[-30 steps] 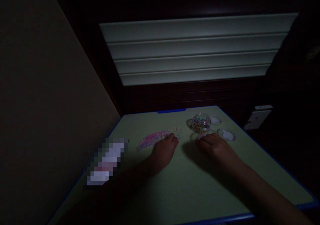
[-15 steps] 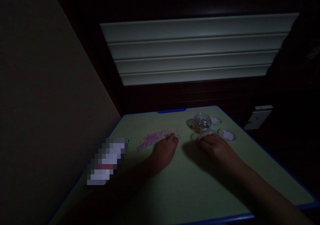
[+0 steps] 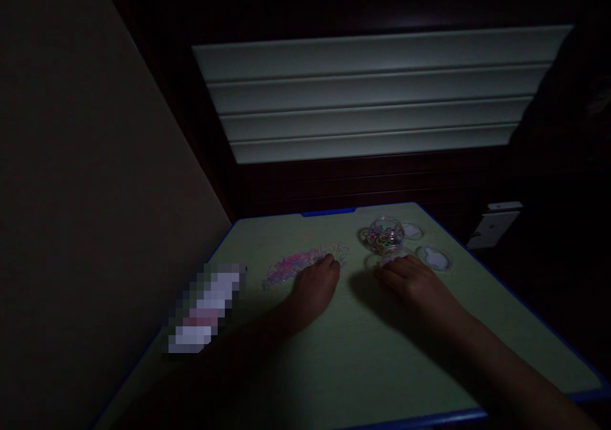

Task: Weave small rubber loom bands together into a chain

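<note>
My left hand [image 3: 317,287] is at the right end of a loose pile of pink and purple small bands [image 3: 289,268], its fingers pinched together; what is between them is too small to tell. My right hand [image 3: 408,280] has its fingers closed at the near edge of a clear round container [image 3: 398,252], which it partly hides; anything in its fingertips is hidden. Just behind stands an open clear jar [image 3: 384,234] holding many multicoloured bands.
Two clear round lids, one [image 3: 411,231] behind and one [image 3: 434,258] nearer, lie right of the jar. A blurred white object [image 3: 210,309] is at the left edge of the pale green table [image 3: 363,366]. White devices [image 3: 494,226] sit beyond the table's right edge.
</note>
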